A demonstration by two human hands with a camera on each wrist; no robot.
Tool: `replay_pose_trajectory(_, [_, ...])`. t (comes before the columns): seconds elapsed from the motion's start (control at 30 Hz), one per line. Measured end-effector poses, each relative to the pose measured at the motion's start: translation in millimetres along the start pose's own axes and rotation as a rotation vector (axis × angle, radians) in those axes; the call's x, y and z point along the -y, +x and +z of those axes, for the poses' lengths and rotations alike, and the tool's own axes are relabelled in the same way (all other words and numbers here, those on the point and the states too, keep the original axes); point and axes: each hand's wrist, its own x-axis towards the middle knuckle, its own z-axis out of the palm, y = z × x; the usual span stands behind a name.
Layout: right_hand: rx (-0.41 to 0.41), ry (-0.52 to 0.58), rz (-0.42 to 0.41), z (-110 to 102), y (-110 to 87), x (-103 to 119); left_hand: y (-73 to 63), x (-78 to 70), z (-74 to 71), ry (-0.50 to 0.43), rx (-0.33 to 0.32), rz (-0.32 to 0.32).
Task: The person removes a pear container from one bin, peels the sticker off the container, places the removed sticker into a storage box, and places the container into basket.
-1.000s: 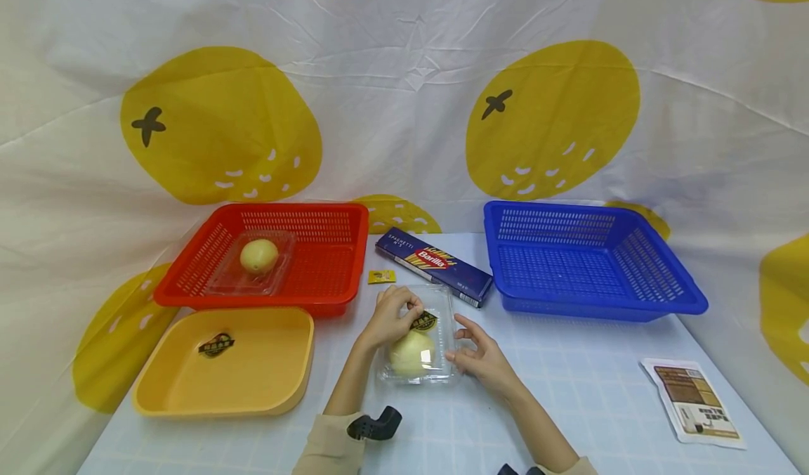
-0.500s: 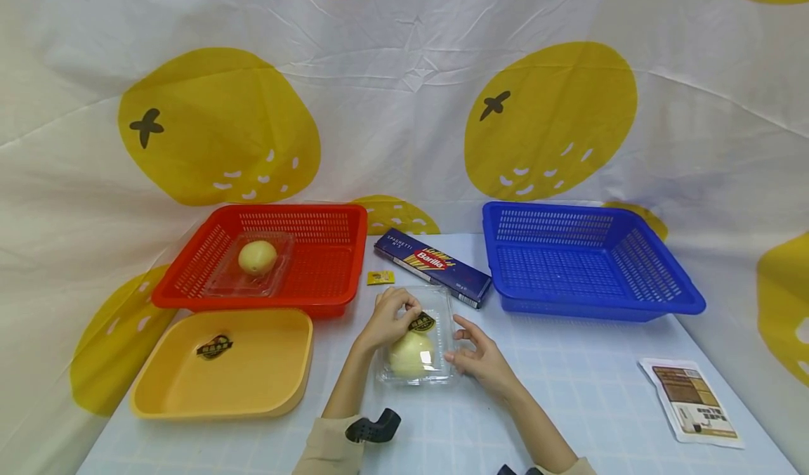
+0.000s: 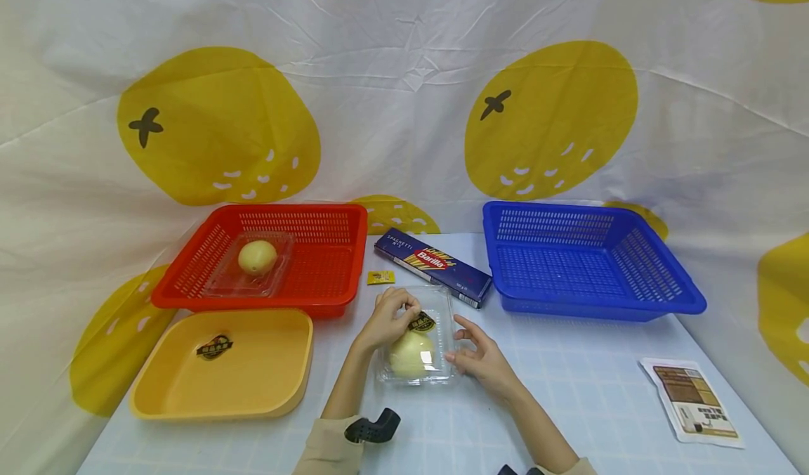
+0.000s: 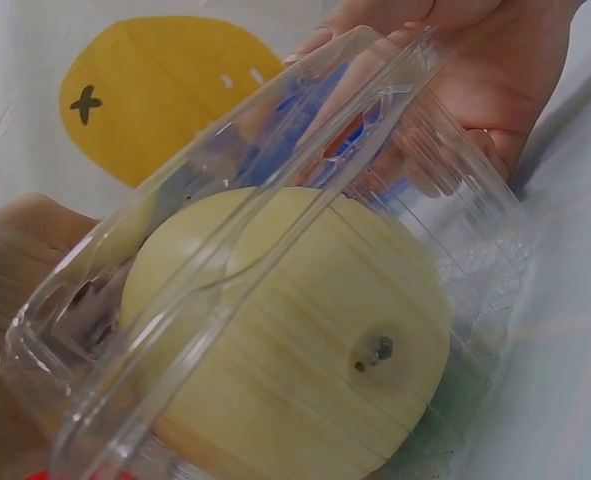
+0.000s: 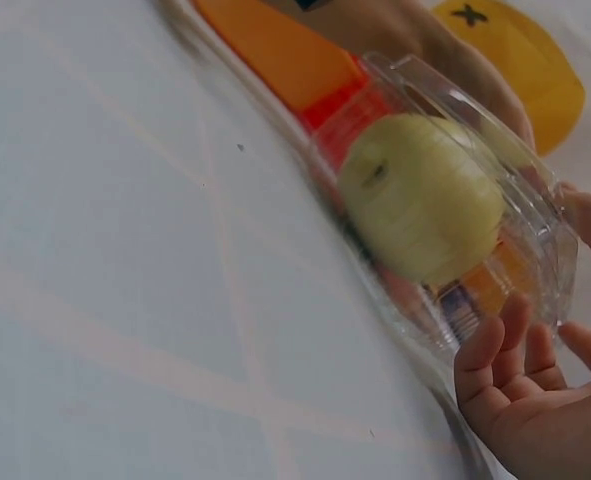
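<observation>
A clear plastic clamshell box (image 3: 445, 334) holds a pale yellow round fruit (image 3: 409, 355) and lies on the table in front of the person. My left hand (image 3: 387, 320) is over the box's left side, its thumb and forefinger pinching the edge of a black-and-gold label (image 3: 422, 322) at the lid. On the other side, my right hand (image 3: 483, 359) is beside the box wall with relaxed, slightly bent fingers; its fingertips touch or nearly touch the rim. In the left wrist view, the fruit (image 4: 295, 340) shows through the plastic, but the label is hidden.
A red basket (image 3: 362, 250) with another boxed fruit (image 3: 257, 258) stands back left, behind a yellow tray (image 3: 306, 355) bearing a similar label (image 3: 215, 347). Behind the box lie a small yellow packet (image 3: 381, 277) and a spaghetti box (image 3: 433, 267). Right are a blue basket (image 3: 569, 306) and pouch (image 3: 692, 402).
</observation>
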Motion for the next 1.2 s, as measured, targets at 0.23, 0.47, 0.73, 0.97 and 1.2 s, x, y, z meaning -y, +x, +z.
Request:
replay_pose_trajectory(0.23, [0.003,0.005,-0.009,0.5,0.1,-1.4,-0.1,1.5,0.3,-0.02,0.002,-0.007])
replay_pose_trajectory(0.47, [0.007,-0.004,-0.019,0.4,-0.1,-0.9,0.1,1.0,0.5,-0.036,-0.006,-0.017])
replay_pose_trajectory(0.73, [-0.004,0.006,0.012,1.5,-0.5,0.5,0.2,0.5,1.1,-0.034,-0.012,-0.022])
replay_pose_trajectory(0.97, [-0.002,0.0,0.016,0.4,-0.3,-0.2,0.1,0.2,1.0,-0.036,-0.015,-0.03])
replay_pose_trajectory(1.2, [0.0,0.006,0.003,0.1,0.4,-0.4,1.0,-0.3,-0.3,-0.047,-0.009,-0.042])
